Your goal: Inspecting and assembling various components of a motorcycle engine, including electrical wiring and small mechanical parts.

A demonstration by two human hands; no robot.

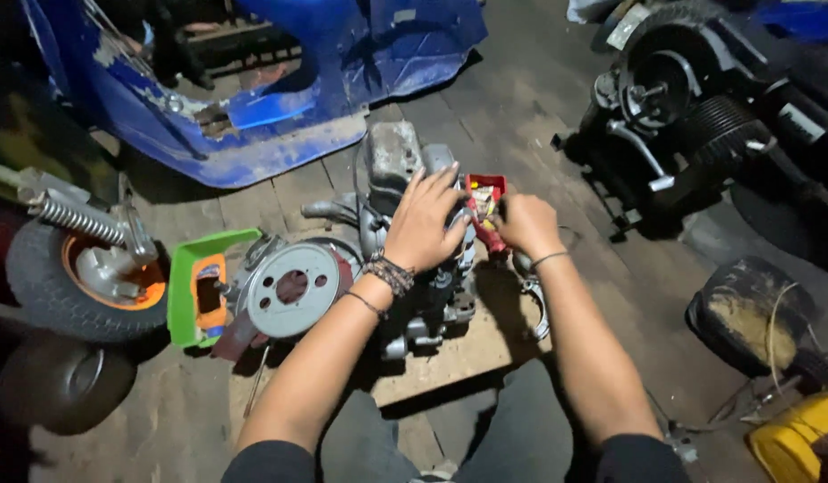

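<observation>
A grey scooter engine point(391, 170) lies on a board on the floor in front of me, with a round grey brake drum point(291, 288) at its left end. My left hand point(425, 220) rests flat on top of the engine, fingers spread. My right hand point(525, 224) is closed around the red handle of a tool point(491, 238), likely a screwdriver, pressed against the engine's right side. A small red box of small parts point(485, 190) sits just behind both hands.
A green and orange tray point(188, 286) lies left of the drum. A small wheel with an orange hub point(83, 277) and a spring stand far left. Blue scooter bodywork point(288, 98) lies behind. Another engine point(691, 107) is at right, a yellow container point(794, 438) at lower right.
</observation>
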